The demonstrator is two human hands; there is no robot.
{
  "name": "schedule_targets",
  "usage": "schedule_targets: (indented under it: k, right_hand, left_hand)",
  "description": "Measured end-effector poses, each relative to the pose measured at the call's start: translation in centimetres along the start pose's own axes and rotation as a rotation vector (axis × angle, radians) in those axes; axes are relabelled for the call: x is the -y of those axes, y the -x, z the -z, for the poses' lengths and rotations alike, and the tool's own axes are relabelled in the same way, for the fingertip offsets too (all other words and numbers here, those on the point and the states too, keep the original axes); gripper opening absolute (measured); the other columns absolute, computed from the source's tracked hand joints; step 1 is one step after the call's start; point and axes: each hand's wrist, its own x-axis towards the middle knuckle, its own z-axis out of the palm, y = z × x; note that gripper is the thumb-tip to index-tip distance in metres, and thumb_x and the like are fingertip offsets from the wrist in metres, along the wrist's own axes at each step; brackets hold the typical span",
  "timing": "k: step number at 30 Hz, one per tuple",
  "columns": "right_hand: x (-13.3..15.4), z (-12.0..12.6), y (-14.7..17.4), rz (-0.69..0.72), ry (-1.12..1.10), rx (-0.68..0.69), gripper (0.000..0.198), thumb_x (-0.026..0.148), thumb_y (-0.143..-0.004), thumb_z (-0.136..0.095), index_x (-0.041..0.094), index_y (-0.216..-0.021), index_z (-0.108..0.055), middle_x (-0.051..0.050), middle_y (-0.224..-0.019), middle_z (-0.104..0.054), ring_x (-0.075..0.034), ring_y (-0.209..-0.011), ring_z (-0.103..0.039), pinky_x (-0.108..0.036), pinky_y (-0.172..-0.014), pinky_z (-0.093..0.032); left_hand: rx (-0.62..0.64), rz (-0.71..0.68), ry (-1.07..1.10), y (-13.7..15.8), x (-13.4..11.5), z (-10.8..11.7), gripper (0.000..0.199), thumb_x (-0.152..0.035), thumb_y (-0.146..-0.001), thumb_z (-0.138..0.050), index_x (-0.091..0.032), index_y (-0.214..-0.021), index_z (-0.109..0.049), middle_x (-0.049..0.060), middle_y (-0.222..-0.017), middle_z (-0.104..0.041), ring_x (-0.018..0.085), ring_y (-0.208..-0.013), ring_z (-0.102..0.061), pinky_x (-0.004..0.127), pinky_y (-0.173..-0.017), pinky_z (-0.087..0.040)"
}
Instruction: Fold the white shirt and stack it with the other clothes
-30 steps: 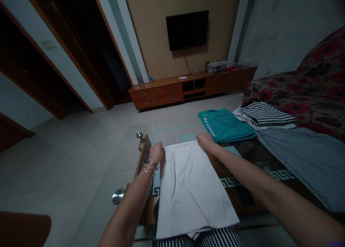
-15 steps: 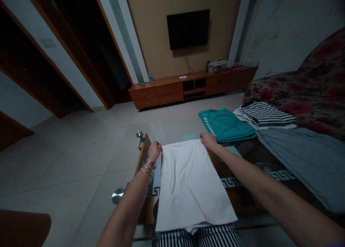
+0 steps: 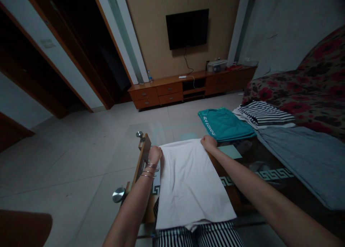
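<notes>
A white piece of clothing [image 3: 192, 184], perhaps a shirt, is stretched between my hands, its near edge over my striped trousers. My left hand [image 3: 155, 154], with bracelets at the wrist, is closed on its far left corner. At the far right corner my right hand [image 3: 209, 143] grips the cloth in a fist. Just beyond that hand, a folded teal garment [image 3: 226, 124] with white lettering lies on the glass table [image 3: 229, 180].
Grey cloth [image 3: 302, 159] and a black-and-white striped garment [image 3: 265, 112] lie at the right, by the flowered sofa [image 3: 269, 88]. A wooden TV cabinet [image 3: 169, 92] stands along the far wall under a television [image 3: 188, 29]. Round metal table fittings [image 3: 118, 195] show at left.
Both fists have turned slightly and the left has dropped a little lower, still gripping the white cloth. The cloth lies almost as before.
</notes>
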Motion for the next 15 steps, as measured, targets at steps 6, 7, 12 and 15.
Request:
schedule_targets:
  k: [6,7,12,15]
  right_hand:
    - [0.1,-0.9,0.1,-0.038,-0.004,-0.067,0.035,0.022,-0.087,-0.043,0.009,-0.106,-0.069,-0.023,-0.107,-0.066,-0.028,-0.100,-0.065,-0.032,-0.076,-0.050]
    - [0.2,-1.0,0.1,-0.042,-0.007,-0.070,0.035,0.021,-0.087,-0.043,0.009,-0.106,-0.069,-0.023,-0.106,-0.066,-0.027,-0.099,-0.065,-0.032,-0.076,-0.050]
    - [-0.1,-1.1,0.1,-0.050,-0.040,-0.085,0.038,0.028,-0.093,-0.037,0.012,-0.109,-0.068,-0.020,-0.105,-0.067,-0.025,-0.098,-0.065,-0.030,-0.076,-0.049]
    - [-0.1,-0.9,0.4,-0.016,-0.069,-0.104,0.042,0.040,-0.095,-0.036,0.016,-0.113,-0.065,-0.015,-0.105,-0.068,-0.024,-0.097,-0.065,-0.030,-0.076,-0.049]
  left_hand:
    - [-0.111,0.042,-0.022,1.0,-0.6,-0.9,0.033,-0.035,-0.095,-0.046,-0.010,-0.112,-0.057,0.012,-0.104,-0.065,0.019,-0.093,-0.063,0.038,-0.082,-0.051]
    - [-0.119,0.039,-0.021,1.2,-0.7,-1.1,0.032,-0.033,-0.095,-0.044,-0.009,-0.112,-0.057,0.013,-0.104,-0.065,0.020,-0.093,-0.064,0.037,-0.081,-0.051]
    - [-0.142,0.011,-0.005,1.7,-0.7,-1.3,0.037,-0.034,-0.097,-0.032,-0.011,-0.113,-0.056,0.019,-0.106,-0.066,0.026,-0.098,-0.064,0.035,-0.077,-0.048]
    - [-0.113,0.020,-0.011,1.3,-0.4,-0.8,0.045,-0.042,-0.097,-0.032,-0.008,-0.115,-0.055,0.019,-0.105,-0.066,0.024,-0.095,-0.065,0.034,-0.076,-0.049]
